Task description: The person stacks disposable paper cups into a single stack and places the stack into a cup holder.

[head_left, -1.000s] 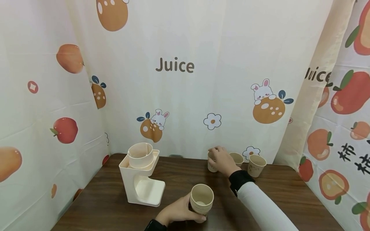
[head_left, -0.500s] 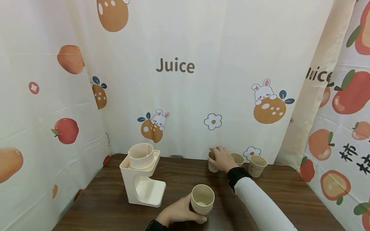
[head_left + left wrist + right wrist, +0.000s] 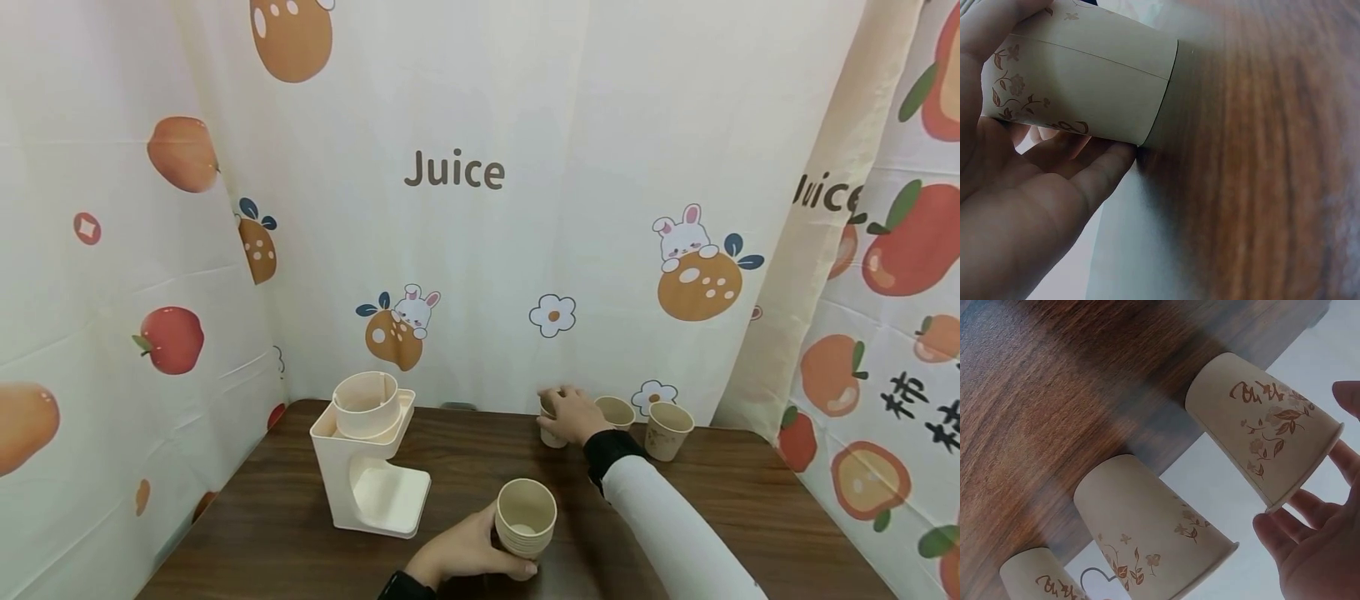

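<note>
My left hand [image 3: 463,550] grips a stack of beige paper cups [image 3: 524,540] near the table's front. In the left wrist view, fingers curve beneath the floral-printed outer cup [image 3: 1097,75], whose base is close to the wood. At the back, my right hand [image 3: 576,417] is over the leftmost cup of a row. The right wrist view shows that cup [image 3: 1266,425] standing on the table, fingertips right at its rim and the thumb held apart from its wall. Two further cups stand beside it: a middle cup [image 3: 1147,525] and an end cup [image 3: 667,431].
A cream drip-machine-shaped stand [image 3: 335,483] with a round holder [image 3: 366,408] on top stands at the left of the dark wooden table [image 3: 450,454]. A fruit-printed curtain [image 3: 480,250] hangs behind the table.
The right hand's fingers have spread slightly at the leftmost cup, the thumb showing farther out to the left. The left hand and its stack have stayed in place.
</note>
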A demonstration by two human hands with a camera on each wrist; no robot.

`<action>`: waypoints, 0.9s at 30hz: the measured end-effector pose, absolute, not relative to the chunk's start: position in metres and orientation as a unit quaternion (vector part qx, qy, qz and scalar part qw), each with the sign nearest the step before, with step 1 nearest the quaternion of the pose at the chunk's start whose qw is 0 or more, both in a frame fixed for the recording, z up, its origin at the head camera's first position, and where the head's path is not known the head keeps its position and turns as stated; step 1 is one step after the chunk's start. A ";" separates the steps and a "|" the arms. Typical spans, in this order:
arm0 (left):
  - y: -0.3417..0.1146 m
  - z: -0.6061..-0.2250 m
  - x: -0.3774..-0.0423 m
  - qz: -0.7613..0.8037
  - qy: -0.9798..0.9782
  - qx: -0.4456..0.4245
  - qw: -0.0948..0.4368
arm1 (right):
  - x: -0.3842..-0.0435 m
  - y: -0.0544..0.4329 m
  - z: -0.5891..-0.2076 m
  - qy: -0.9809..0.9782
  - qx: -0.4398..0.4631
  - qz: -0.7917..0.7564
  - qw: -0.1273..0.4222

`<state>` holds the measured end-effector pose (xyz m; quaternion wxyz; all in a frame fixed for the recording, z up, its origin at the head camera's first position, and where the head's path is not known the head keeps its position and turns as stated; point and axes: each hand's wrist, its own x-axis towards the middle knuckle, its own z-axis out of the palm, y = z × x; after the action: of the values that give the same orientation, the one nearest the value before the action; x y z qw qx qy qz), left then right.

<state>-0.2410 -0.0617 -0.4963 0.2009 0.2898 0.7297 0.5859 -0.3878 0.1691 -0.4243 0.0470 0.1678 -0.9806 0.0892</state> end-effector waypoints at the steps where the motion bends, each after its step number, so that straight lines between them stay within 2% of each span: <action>1: -0.062 -0.497 -0.241 0.586 0.730 0.290 0.199 | -0.387 0.168 -0.424 -0.981 0.166 0.092 0.045; 15: -0.063 -0.498 -0.242 0.584 0.736 0.284 0.191 | -0.379 0.170 -0.422 -0.978 0.164 0.127 0.016; 27: -0.062 -0.496 -0.242 0.583 0.734 0.286 0.198 | -0.364 0.178 -0.421 -0.968 0.210 0.135 0.011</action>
<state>-0.2419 -0.0616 -0.4964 0.1978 0.2865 0.7339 0.5832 -0.3642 0.1784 -0.4211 0.0108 0.2104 -0.9682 0.1352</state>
